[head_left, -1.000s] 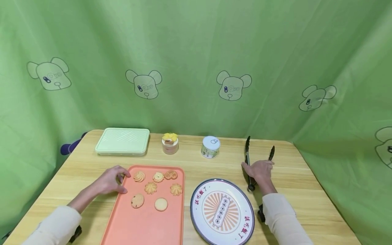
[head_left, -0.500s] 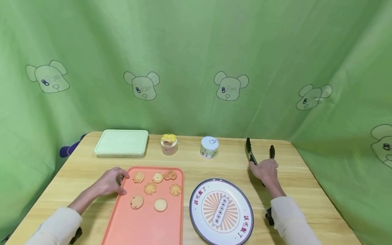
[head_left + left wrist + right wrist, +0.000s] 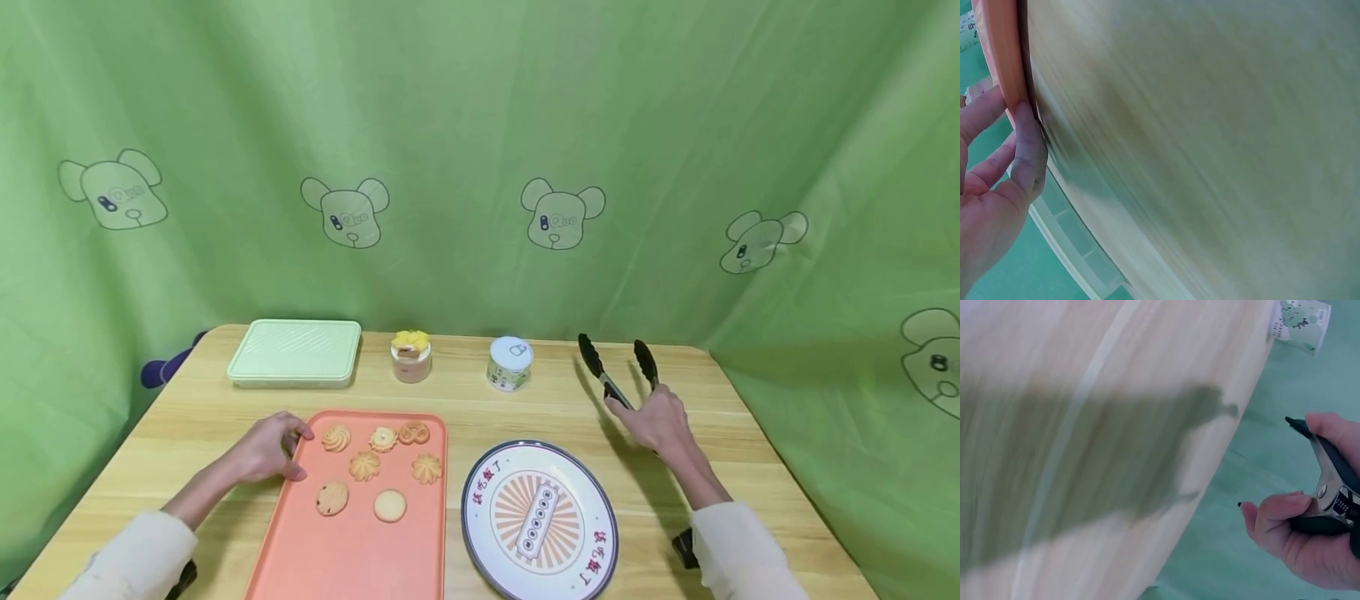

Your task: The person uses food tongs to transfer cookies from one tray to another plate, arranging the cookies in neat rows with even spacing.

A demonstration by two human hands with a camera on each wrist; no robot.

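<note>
My left hand (image 3: pixel 264 450) pinches the left rim of a coral-pink tray (image 3: pixel 345 558) near its far corner. In the left wrist view, my fingers (image 3: pixel 1029 150) meet the tray's edge wall (image 3: pixel 1005 50). Several cookies lie on the far half of the tray, among them a swirled cookie (image 3: pixel 337 438), a pretzel-shaped cookie (image 3: pixel 414 432) and a plain round cookie (image 3: pixel 390 506). To the right, my right hand (image 3: pixel 660 421) holds black-and-silver tongs (image 3: pixel 617 392) above the table, their arms spread apart with nothing between the tips. The right wrist view shows thumb and fingers around the tongs' handles (image 3: pixel 1329 469).
A round plate (image 3: pixel 480 492) with a sunburst print lies between the tray and my right arm. Along the back edge of the wooden table (image 3: pixel 750 467) stand a lidded pale green box (image 3: pixel 295 352), a small dessert cup (image 3: pixel 412 360) and a can (image 3: pixel 510 364). A green curtain hangs behind.
My right hand has taken hold of the tongs and lifted them off the table, with their tips swinging leftward. The left hand stays at the tray's rim.
</note>
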